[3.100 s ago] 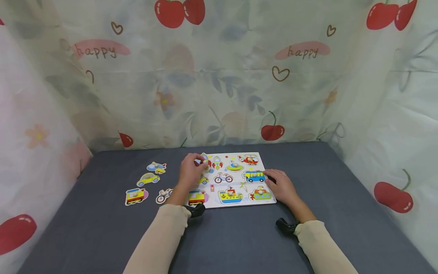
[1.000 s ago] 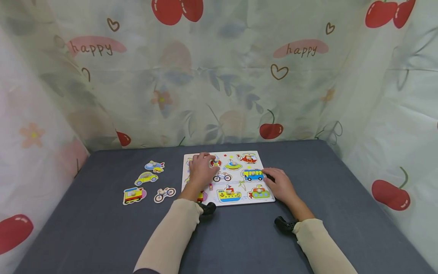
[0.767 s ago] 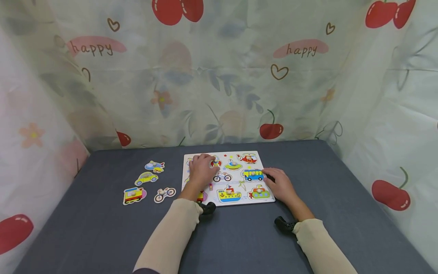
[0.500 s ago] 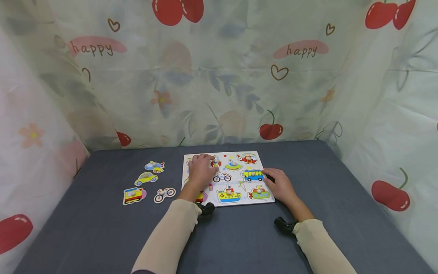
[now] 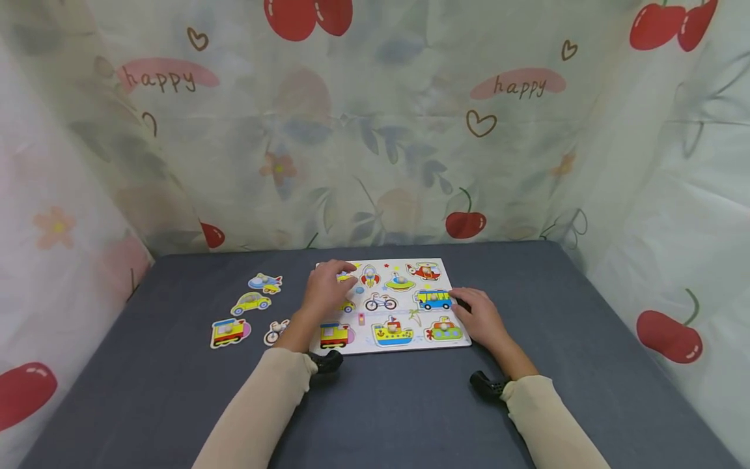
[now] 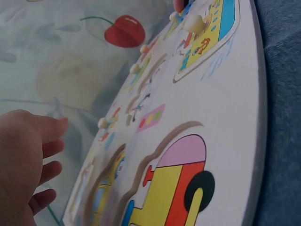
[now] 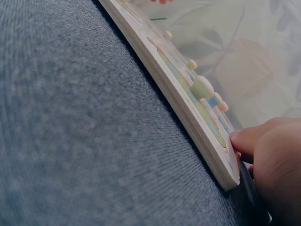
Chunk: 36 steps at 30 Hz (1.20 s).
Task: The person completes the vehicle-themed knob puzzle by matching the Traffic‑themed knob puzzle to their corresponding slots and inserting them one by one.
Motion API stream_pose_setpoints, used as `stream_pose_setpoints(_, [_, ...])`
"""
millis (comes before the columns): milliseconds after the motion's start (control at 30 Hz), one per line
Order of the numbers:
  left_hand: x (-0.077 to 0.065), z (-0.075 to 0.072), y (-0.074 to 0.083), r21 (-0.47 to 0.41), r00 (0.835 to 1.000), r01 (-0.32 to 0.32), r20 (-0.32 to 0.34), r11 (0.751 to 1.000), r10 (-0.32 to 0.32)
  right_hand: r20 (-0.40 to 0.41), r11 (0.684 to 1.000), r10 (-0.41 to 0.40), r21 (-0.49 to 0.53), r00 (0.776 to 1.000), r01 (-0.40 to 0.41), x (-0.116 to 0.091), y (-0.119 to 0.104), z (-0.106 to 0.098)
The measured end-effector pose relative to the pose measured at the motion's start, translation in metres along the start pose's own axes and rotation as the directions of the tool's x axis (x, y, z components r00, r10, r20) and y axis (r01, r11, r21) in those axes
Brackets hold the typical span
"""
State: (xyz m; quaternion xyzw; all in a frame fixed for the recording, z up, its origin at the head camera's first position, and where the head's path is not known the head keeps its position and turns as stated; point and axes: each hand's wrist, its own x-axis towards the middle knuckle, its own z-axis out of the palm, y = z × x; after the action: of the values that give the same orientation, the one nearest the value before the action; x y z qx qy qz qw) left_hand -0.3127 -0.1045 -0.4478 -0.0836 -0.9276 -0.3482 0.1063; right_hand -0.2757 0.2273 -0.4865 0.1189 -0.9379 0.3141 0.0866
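A white knobbed puzzle board [image 5: 366,335] with vehicle pictures lies on the table. My left hand [image 5: 324,290] hovers over its upper left part, fingers apart and holding nothing; in the left wrist view the same hand [image 6: 23,165] is clear of the board surface. A rocket piece [image 5: 370,276] sits in the board just right of it. At the board's right edge, beside the bus piece [image 5: 433,299], my right hand [image 5: 480,316] grips the edge. In the right wrist view the thumb [image 7: 244,136] is on the board; most other fingers are hidden.
Loose pieces lie left of the board: an airplane [image 5: 265,283], a car [image 5: 250,303], a train [image 5: 230,332] and a motorcycle [image 5: 274,333], partly behind the left wrist. Ship [image 5: 392,332], submarine [image 5: 443,329], helicopter [image 5: 424,271] and saucer [image 5: 400,281] pieces sit in the board.
My left hand has let go of the rocket piece, now in the board, and moved left. The right hand stays at the board's edge.
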Motion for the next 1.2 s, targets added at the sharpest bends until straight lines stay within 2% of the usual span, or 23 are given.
stream_pose_setpoints(233, [-0.014,-0.014,0.002,-0.061,0.998,-0.060,0.003,0.996,0.060,0.013,1.000,0.007,0.005,1.000,-0.007,0.000,-0.001,-0.001])
stream_pose_setpoints(667, [-0.039,-0.034,-0.003,-0.031,0.984,-0.176,0.018,0.984,0.176,0.009,1.000,0.010,-0.013,1.000,-0.010,0.000,0.001,0.002])
stream_pose_setpoints(867, [-0.051,-0.047,-0.010,0.018,0.976,-0.215,0.041,0.976,0.214,0.011,1.000,0.006,-0.018,1.000,-0.005,0.000,0.001,0.001])
stream_pose_setpoints(1067, [-0.059,-0.058,-0.023,0.073,0.970,-0.238,0.076,0.969,0.232,0.010,1.000,-0.011,-0.006,1.000,0.011,0.000,0.001,0.001])
stream_pose_setpoints(1200, [-0.063,-0.061,-0.034,0.131,0.961,-0.273,0.076,0.953,0.265,0.010,1.000,-0.009,-0.005,1.000,0.009,0.000,0.001,0.001])
